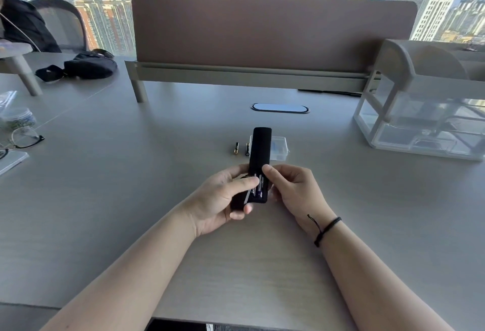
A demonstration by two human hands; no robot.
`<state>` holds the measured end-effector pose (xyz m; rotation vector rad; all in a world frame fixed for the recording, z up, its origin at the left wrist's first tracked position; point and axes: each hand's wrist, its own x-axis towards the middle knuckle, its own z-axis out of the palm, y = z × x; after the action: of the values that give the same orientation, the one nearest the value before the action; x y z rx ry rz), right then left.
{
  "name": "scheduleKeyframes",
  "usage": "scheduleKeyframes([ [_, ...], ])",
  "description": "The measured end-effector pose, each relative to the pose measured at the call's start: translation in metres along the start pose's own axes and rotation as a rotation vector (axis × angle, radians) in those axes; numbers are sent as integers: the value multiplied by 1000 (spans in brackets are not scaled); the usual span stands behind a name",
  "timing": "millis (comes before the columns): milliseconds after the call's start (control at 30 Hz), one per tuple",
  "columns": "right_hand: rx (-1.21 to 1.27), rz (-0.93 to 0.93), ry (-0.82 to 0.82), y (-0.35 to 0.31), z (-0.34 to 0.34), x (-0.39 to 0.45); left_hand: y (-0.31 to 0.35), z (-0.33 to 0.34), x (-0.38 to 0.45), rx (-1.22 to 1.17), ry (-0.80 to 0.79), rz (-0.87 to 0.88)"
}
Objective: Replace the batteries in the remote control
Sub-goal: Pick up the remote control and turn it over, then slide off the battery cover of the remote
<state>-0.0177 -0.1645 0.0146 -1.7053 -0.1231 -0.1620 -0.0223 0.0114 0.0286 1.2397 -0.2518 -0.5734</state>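
Remote control [259,152]: black, back upward, battery bay open with batteries seated, held above the desk [131,173]. Left hand [223,199] grasped its near end, thumb on the bay; right hand [291,189] pinched its right edge. Beyond the remote lay two loose batteries [241,149] and, partly behind it, a clear plastic case [279,147].

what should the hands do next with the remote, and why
Probably slide the back cover shut. The remote is held in both hands with its compartment open, and batteries with purple labels already sit inside it. Two gold-and-black batteries lie apart on the desk, likely the old ones. The left hand seems to hold a dark piece beside the remote, possibly the cover.
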Motion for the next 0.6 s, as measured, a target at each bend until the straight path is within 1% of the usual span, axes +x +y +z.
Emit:
scheduleKeyframes([
  [100,31,-15,24,-2,1,0,0,1,2,62,53,57],
  [167,55,-16,13,-1,1,0,1,0,2,68,57,66],
  [433,125,1,-95,-2,1,-1,2,-1,1,-20,74,-7],
  [600,393,82,-188,-1,-1,0,5,-1,-3,-82,73,-29],
])
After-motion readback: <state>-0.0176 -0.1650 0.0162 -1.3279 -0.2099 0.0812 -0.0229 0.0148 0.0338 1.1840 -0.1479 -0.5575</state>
